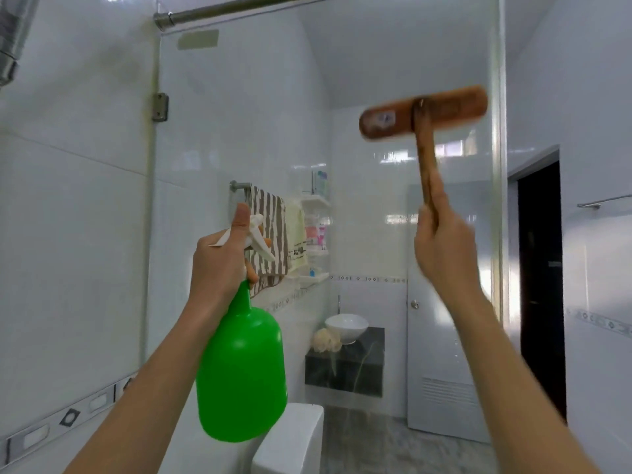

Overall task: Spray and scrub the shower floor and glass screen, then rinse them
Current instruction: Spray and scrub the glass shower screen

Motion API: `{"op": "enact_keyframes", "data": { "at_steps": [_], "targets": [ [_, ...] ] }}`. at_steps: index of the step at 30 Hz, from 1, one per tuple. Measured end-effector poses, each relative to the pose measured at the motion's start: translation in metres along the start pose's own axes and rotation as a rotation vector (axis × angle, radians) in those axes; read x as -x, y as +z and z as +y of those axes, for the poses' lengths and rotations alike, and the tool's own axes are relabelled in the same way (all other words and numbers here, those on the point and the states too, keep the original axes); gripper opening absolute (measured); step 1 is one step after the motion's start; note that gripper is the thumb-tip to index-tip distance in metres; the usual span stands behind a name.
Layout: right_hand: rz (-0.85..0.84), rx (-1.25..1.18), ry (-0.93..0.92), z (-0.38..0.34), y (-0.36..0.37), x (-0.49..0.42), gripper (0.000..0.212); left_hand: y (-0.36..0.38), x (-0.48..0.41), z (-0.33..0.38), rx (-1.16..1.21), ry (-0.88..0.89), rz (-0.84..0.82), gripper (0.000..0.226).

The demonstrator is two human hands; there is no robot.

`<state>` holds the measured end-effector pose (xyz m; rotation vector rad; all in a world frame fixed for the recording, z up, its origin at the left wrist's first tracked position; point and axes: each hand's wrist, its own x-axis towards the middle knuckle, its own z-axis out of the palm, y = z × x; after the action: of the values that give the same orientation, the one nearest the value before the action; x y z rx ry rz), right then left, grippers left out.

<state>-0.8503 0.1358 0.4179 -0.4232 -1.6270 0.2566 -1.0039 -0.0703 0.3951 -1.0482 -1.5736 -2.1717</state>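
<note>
My left hand (222, 258) grips the white trigger head of a green spray bottle (242, 374), held upright at chest height and pointed at the glass screen (246, 124). My right hand (441, 248) grips the handle of a wooden scrub brush (424, 112), raised high; its long head lies crosswise against the upper right part of the glass and looks blurred. The shower floor is out of view.
Beyond the glass hang striped and pale towels (273, 241) on a rail, beside a corner shelf (316, 234) of toiletries. A white basin (346, 326) sits on a dark counter, a toilet tank (290, 439) below, a white door (441, 336) right. A metal rod (219, 10) runs overhead.
</note>
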Motion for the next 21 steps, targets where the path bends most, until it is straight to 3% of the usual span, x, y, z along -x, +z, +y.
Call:
{"op": "enact_keyframes", "data": {
  "at_steps": [3, 8, 14, 19, 21],
  "targets": [
    [0.049, 0.032, -0.044, -0.01, -0.007, -0.039, 0.052, 0.0, -0.004, 0.002, 0.006, -0.002, -0.004, 0.046],
    [-0.041, -0.006, 0.0, 0.0, -0.012, 0.042, 0.055, -0.006, -0.015, 0.005, 0.035, 0.04, -0.008, 0.045],
    [-0.004, 0.01, -0.075, -0.039, -0.002, -0.064, 0.055, -0.009, -0.029, 0.008, 0.021, 0.035, -0.015, 0.048],
    [-0.112, -0.01, -0.038, -0.022, 0.009, 0.035, 0.055, -0.023, -0.035, 0.007, 0.001, 0.047, 0.022, 0.052],
    [-0.089, -0.018, -0.054, -0.027, 0.027, 0.02, 0.055, -0.029, -0.039, 0.008, -0.016, 0.045, 0.033, 0.054]
  ]
}}
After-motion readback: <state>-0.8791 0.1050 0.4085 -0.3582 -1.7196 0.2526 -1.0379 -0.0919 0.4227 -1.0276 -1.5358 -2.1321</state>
